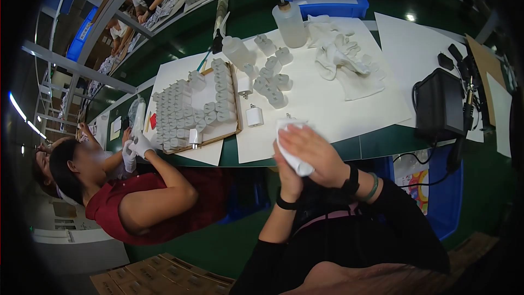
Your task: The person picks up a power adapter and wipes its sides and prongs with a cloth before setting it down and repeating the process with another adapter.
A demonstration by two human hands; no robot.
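Note:
A folded white cloth is pressed between my two hands, above the near edge of the white-covered table. My left hand supports it from the left and below. Across its top lie the fingers of my right hand, closed against the cloth. Small metal prongs show just beyond the fingertips; whether that piece is in the cloth or on the table, I cannot tell. Left of my hands, a white plug adapter stands on the paper. Several more adapters cluster farther back.
A shallow tray packed with adapters is at left, beside a co-worker in red with white gloves. Behind are a pump bottle, another bottle and white gloves. A black box-shaped device sits at right.

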